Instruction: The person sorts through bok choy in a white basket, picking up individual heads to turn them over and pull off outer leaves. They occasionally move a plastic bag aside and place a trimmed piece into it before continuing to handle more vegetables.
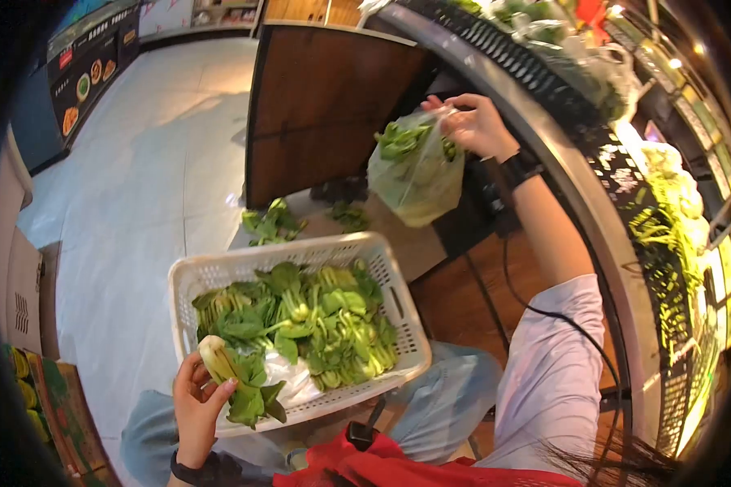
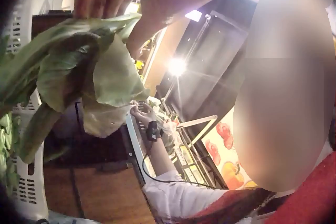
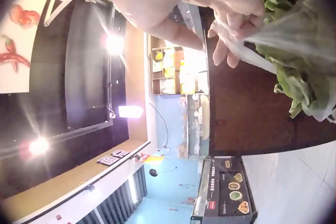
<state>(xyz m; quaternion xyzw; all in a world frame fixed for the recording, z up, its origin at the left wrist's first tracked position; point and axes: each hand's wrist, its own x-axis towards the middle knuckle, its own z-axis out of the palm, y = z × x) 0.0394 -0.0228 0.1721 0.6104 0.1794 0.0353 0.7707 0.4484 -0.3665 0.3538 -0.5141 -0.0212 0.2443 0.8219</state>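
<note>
My left hand (image 1: 196, 399) grips a head of bok choy (image 1: 234, 377) over the near left corner of a white plastic basket (image 1: 424, 351); its pale base points up and its leaves hang toward me. In the left wrist view the bok choy leaves (image 2: 79, 71) spread below the fingers. More bok choy (image 1: 333, 325) fills the basket, with white plastic sheeting (image 1: 291, 380) showing near its front. Up at the right, my right hand (image 1: 473, 128) pinches the top of a clear plastic bag (image 1: 418, 183) that hangs with greens inside. The right wrist view shows the bag's gathered film between the fingers (image 3: 231, 29).
Loose leafy greens (image 1: 272, 223) lie beyond the basket, beside a dark brown panel (image 1: 325, 114). A curved display counter (image 1: 544, 154) with vegetables runs along the right. A black cable (image 1: 573, 325) hangs by my right arm. Pale tiled floor (image 1: 146, 187) stretches to the left.
</note>
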